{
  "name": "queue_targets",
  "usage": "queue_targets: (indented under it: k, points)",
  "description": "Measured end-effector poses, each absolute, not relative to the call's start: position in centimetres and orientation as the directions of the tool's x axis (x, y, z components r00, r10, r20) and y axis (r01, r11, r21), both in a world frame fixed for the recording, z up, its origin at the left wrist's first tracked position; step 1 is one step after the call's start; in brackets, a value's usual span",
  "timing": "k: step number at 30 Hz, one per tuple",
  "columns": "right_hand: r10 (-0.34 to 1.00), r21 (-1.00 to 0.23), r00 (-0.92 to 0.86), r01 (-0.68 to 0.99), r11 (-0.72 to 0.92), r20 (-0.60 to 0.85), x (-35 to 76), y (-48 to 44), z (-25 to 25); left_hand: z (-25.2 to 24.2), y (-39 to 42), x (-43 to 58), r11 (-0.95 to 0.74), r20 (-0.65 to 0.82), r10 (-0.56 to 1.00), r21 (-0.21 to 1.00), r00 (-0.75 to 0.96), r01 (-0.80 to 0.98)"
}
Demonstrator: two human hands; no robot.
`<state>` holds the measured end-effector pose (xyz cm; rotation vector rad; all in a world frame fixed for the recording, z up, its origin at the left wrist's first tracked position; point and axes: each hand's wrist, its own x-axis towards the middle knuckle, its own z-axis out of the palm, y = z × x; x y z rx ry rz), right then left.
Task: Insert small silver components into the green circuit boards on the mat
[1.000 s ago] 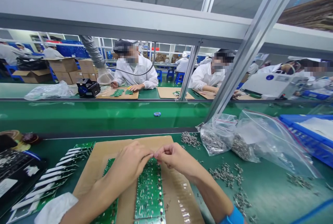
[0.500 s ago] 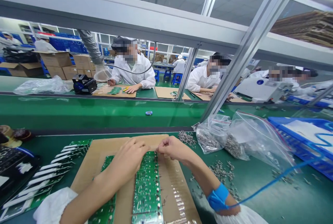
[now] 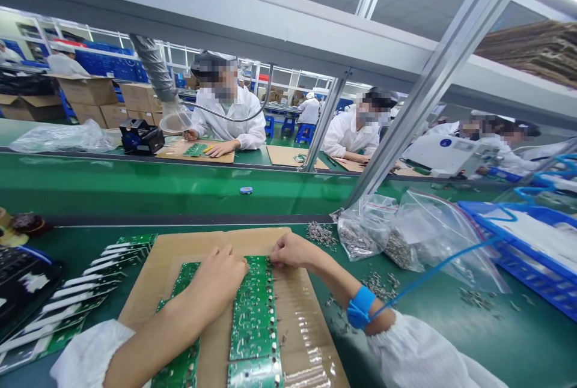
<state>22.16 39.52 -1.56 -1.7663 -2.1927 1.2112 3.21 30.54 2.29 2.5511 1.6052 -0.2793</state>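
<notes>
On the green circuit board (image 3: pixel 255 316) lying mid-sheet on our cardboard sheet (image 3: pixel 302 316), our hands have parted from their fingertip pinch: the right hand (image 3: pixel 293 251) touches its top end, while the left hand (image 3: pixel 219 277) rests just beside it.

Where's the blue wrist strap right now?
In the head view, the blue wrist strap is around the person's right wrist, just behind the right hand, whose fingers touch a green circuit board.
</notes>
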Motion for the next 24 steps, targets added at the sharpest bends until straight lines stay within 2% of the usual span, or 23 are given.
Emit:
queue_targets:
  k: [7, 12, 15, 21, 24]
  points:
    - [0.836, -0.524, -0.344, 0.848, 0.081, -0.428, 23.1, 40.3, 0.5, 2.1, 30.7, 2.8, -0.445, -0.214, 0.874, 0.015, 0.437, 0.896]
    - [0.932, -0.362, -0.218, 0.926, 0.105, -0.288, 30.4, 39.8, 2.2, 1.1, 31.1, 2.6, -0.448, -0.156, 0.879, 0.053, 0.451, 0.892]
    - [0.950, -0.289, -0.182, 0.952, 0.105, -0.254, 34.5, 38.3, 1.7, 0.4, 31.4, 2.5, -0.457, -0.127, 0.878, 0.060, 0.461, 0.887]
    - [0.942, -0.365, -0.245, 0.919, 0.150, -0.229, 36.7, 36.2, -0.3, 0.0, 31.6, 2.4, -0.459, -0.100, 0.882, 0.028, 0.460, 0.888]
    - [0.943, -0.429, -0.268, 0.888, 0.163, -0.196, 35.7, 35.8, 0.0, 0.7, 31.2, 2.7, -0.443, -0.116, 0.886, 0.067, 0.448, 0.894]
